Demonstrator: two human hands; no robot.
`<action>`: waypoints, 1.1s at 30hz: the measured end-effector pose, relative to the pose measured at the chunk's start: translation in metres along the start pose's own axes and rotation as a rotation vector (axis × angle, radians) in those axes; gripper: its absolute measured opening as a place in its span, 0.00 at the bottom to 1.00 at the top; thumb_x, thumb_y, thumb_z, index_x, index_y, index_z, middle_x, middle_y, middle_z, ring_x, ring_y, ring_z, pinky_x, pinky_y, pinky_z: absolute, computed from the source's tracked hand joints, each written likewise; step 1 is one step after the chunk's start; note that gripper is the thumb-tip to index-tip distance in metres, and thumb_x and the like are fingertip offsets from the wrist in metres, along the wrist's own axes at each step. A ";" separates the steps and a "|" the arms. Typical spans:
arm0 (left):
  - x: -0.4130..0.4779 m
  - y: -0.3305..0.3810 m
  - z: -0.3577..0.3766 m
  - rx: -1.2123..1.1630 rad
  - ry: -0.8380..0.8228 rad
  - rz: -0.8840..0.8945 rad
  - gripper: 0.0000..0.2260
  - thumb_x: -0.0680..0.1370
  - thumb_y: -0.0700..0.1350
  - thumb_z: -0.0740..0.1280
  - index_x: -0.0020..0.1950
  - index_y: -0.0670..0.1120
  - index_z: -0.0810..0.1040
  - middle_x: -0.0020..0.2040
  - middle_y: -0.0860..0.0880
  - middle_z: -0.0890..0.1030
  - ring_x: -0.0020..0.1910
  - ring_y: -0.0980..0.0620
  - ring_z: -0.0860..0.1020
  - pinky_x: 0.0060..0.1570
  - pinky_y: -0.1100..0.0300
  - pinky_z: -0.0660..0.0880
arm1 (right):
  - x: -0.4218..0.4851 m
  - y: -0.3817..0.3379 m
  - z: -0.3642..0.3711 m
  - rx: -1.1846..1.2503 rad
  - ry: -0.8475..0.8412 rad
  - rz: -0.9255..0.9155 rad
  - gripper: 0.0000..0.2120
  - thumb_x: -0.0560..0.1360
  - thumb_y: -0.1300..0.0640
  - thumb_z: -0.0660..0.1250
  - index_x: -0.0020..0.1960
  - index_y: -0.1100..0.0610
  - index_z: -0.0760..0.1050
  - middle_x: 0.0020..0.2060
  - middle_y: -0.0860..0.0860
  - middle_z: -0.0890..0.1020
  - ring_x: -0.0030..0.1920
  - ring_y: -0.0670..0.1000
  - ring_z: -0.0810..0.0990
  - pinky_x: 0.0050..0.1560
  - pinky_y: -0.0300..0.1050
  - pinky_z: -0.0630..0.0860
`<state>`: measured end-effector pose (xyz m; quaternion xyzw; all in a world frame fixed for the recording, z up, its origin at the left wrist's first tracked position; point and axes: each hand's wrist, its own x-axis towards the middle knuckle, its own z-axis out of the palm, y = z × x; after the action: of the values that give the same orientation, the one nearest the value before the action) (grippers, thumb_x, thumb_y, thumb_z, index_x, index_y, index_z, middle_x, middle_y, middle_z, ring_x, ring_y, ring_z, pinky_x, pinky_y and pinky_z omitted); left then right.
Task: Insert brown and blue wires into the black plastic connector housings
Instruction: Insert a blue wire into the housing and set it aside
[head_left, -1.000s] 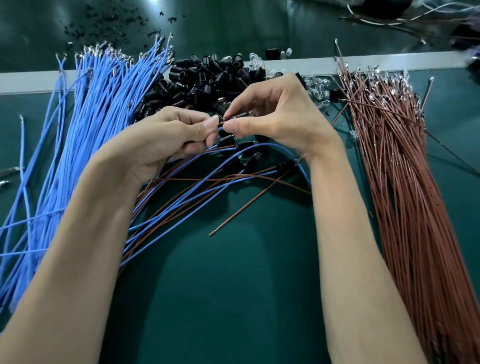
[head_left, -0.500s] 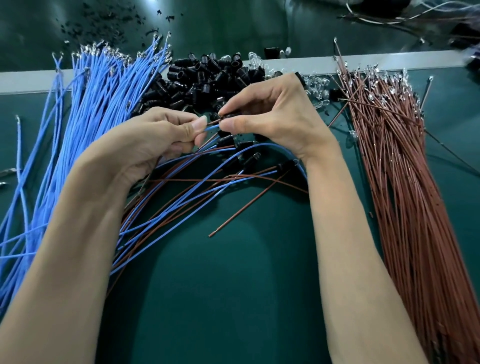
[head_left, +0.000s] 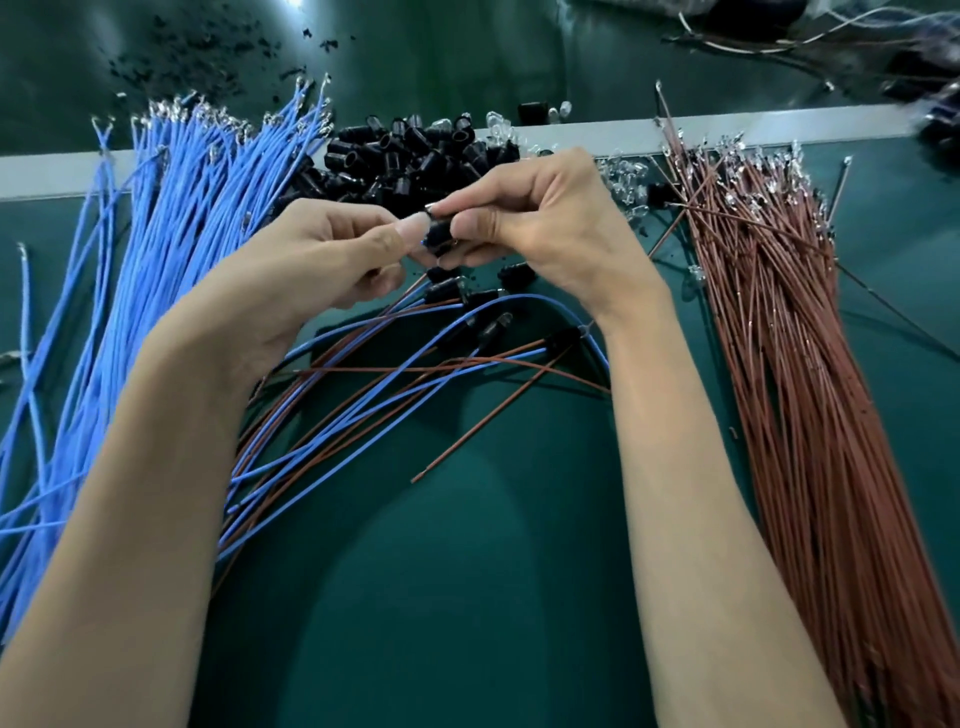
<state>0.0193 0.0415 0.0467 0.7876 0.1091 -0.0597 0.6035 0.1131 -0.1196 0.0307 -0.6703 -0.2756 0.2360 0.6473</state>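
My right hand pinches a small black connector housing between thumb and fingers. My left hand meets it fingertip to fingertip, pinched on a blue wire whose short end shows at the housing's left side. A heap of loose black housings lies just behind both hands. Blue wires fan out on the left, and a thick bundle of brown wires lies on the right. Under my hands lie several blue and brown wires with black housings on their ends.
The green mat spreads between my forearms. A grey strip crosses the bench behind the piles, with clear small parts beside the housings. Black scraps dot the far left, and dark cables lie at the far right.
My left fingertips have closed the gap to my right hand; the stretch of blue wire seen between them half a second ago is now nearly hidden at the housing.
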 end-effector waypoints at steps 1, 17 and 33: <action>0.000 0.000 0.002 0.009 0.020 0.009 0.11 0.75 0.53 0.65 0.40 0.47 0.80 0.26 0.54 0.70 0.28 0.59 0.65 0.28 0.71 0.60 | 0.000 0.000 0.001 0.000 -0.012 0.002 0.13 0.72 0.72 0.69 0.55 0.63 0.78 0.32 0.48 0.84 0.34 0.49 0.85 0.37 0.35 0.79; -0.007 0.005 -0.009 0.399 -0.099 -0.008 0.14 0.66 0.62 0.70 0.38 0.52 0.84 0.29 0.56 0.79 0.27 0.60 0.70 0.31 0.71 0.64 | -0.008 -0.009 -0.025 -0.435 0.017 0.162 0.04 0.70 0.56 0.75 0.44 0.54 0.83 0.33 0.50 0.85 0.32 0.40 0.79 0.36 0.32 0.74; 0.026 0.001 0.023 0.829 0.319 0.214 0.08 0.74 0.48 0.71 0.51 0.47 0.80 0.49 0.47 0.78 0.48 0.46 0.76 0.53 0.51 0.73 | -0.012 -0.001 -0.058 -0.783 0.393 0.234 0.13 0.67 0.59 0.77 0.50 0.52 0.82 0.38 0.48 0.81 0.33 0.36 0.72 0.34 0.19 0.64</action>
<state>0.0452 0.0216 0.0357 0.9689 0.0857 0.0864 0.2156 0.1438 -0.1703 0.0340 -0.9233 -0.1385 0.0538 0.3541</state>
